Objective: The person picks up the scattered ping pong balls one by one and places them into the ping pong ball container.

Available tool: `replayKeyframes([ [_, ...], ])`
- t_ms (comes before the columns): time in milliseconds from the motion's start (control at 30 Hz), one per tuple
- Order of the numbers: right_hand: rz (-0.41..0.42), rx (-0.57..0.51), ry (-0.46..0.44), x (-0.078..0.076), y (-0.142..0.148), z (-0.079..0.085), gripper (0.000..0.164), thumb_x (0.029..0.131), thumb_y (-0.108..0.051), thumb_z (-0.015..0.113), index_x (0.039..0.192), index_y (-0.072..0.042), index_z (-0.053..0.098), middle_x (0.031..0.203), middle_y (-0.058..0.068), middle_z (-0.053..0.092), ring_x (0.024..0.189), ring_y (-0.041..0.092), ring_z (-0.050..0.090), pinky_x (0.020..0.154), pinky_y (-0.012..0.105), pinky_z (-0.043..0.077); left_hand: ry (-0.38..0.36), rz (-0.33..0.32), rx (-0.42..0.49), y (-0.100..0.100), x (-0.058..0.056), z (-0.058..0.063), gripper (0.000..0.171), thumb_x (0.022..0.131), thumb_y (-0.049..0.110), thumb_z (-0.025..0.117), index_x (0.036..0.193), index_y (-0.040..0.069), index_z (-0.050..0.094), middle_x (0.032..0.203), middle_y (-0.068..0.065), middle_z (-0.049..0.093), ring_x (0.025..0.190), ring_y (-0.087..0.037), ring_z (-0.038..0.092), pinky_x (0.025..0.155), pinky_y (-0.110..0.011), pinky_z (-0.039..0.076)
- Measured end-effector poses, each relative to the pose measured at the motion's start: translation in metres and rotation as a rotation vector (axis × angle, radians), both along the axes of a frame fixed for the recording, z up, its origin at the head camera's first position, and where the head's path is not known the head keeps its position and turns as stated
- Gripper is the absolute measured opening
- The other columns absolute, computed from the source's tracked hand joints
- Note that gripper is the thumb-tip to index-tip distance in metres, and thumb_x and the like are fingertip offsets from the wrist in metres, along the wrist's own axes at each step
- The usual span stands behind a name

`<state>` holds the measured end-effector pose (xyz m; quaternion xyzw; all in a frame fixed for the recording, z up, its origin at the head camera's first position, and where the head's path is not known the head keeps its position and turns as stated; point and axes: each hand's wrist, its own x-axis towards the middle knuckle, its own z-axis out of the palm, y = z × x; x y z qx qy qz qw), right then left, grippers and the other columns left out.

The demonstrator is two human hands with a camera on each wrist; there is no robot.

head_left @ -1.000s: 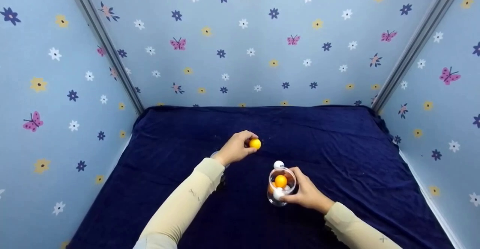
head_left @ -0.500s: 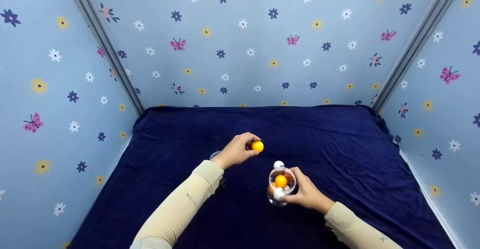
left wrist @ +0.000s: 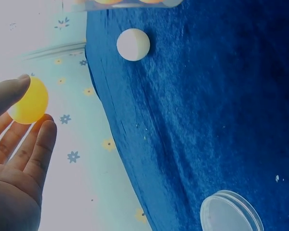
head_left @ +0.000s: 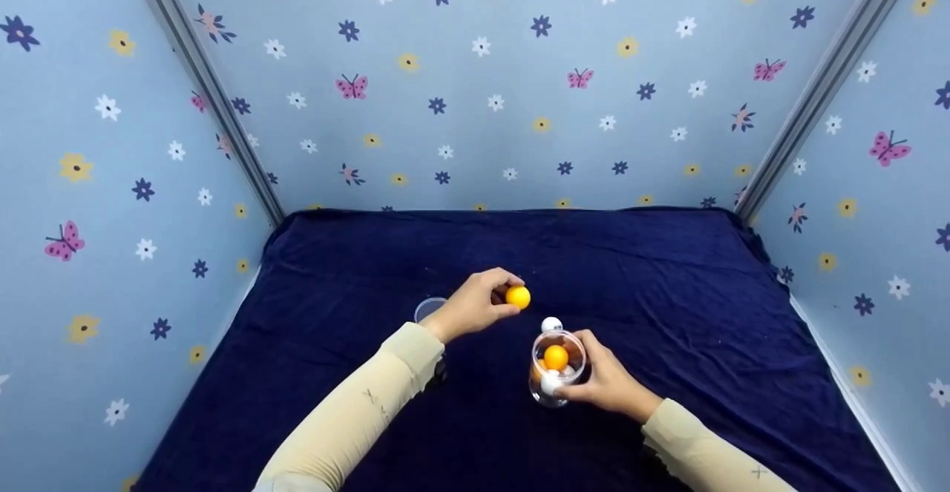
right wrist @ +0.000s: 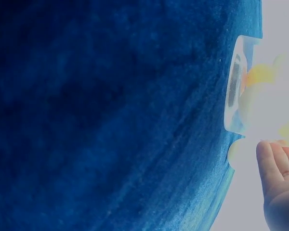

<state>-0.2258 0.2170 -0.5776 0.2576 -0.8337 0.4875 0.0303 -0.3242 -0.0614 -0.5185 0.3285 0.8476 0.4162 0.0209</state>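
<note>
Between thumb and fingertips, my left hand (head_left: 475,305) pinches an orange ping-pong ball (head_left: 518,297), held up behind and left of a clear jar. My right hand (head_left: 612,382) grips that jar (head_left: 547,401) from its right side, thumb near the front. The jar stands upright with its mouth uncovered; orange and white ping-pong balls show inside. Just behind it a white ping-pong ball (head_left: 551,325) lies on the cloth, also plain in the left wrist view. In the right wrist view glare washes out much of the jar (right wrist: 233,91) and its balls.
A round clear lid (left wrist: 226,214) lies on the cloth, partly hidden behind the left wrist in the head view. Dark blue cloth (head_left: 668,277) covers the table. Flower-patterned walls (head_left: 482,69) stand at the back and both sides.
My left hand has moved right and slightly nearer with the orange ping-pong ball, closer to the jar. More of the lid shows behind the wrist. The right hand and jar have stayed put.
</note>
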Motion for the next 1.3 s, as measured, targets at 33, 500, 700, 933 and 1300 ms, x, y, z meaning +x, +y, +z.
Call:
replayKeyframes([
  [33,-0.001,-0.001,0.003,-0.002,0.001,-0.005,0.074,0.07,-0.005,0.1,0.127,0.012,0.057,0.12,0.025,0.074,0.107,0.045,0.072,0.096,0.046,0.06,0.007,-0.008,0.005,0.0,0.001,0.0,0.036,0.097,0.007,0.081,0.132,0.001,0.07,0.125,-0.015,0.073,0.107,-0.028,0.074,0.093,-0.039,0.064],
  [500,0.015,0.004,0.002,-0.018,0.013,-0.03,0.077,0.07,-0.021,0.103,0.13,-0.002,0.058,0.124,0.008,0.075,0.11,0.03,0.072,0.097,0.044,0.06,0.028,-0.078,0.037,0.012,0.015,0.006,0.035,0.096,0.006,0.082,0.129,0.001,0.071,0.123,-0.014,0.074,0.106,-0.026,0.075,0.092,-0.034,0.065],
  [700,0.029,0.001,0.012,-0.019,0.013,-0.032,0.075,0.074,-0.023,0.102,0.13,0.0,0.059,0.126,0.01,0.074,0.111,0.032,0.072,0.097,0.048,0.061,0.041,-0.135,0.06,0.018,0.023,0.008,0.035,0.096,0.005,0.083,0.128,-0.001,0.071,0.123,-0.015,0.074,0.106,-0.026,0.076,0.09,-0.029,0.064],
  [933,0.045,0.013,0.023,-0.02,0.014,-0.035,0.075,0.076,-0.023,0.101,0.131,0.002,0.057,0.127,0.011,0.073,0.112,0.032,0.072,0.097,0.048,0.061,0.06,-0.184,0.045,0.025,0.031,0.007,0.035,0.095,0.01,0.084,0.127,0.002,0.073,0.123,-0.013,0.073,0.105,-0.023,0.075,0.088,-0.026,0.064],
  [1300,0.035,0.038,0.039,-0.016,0.013,-0.034,0.076,0.075,-0.024,0.101,0.131,0.0,0.056,0.124,0.011,0.072,0.11,0.029,0.071,0.097,0.05,0.061,0.062,-0.222,0.012,0.03,0.037,0.001,0.035,0.093,0.008,0.086,0.125,0.0,0.074,0.121,-0.013,0.078,0.103,-0.023,0.076,0.088,-0.026,0.064],
])
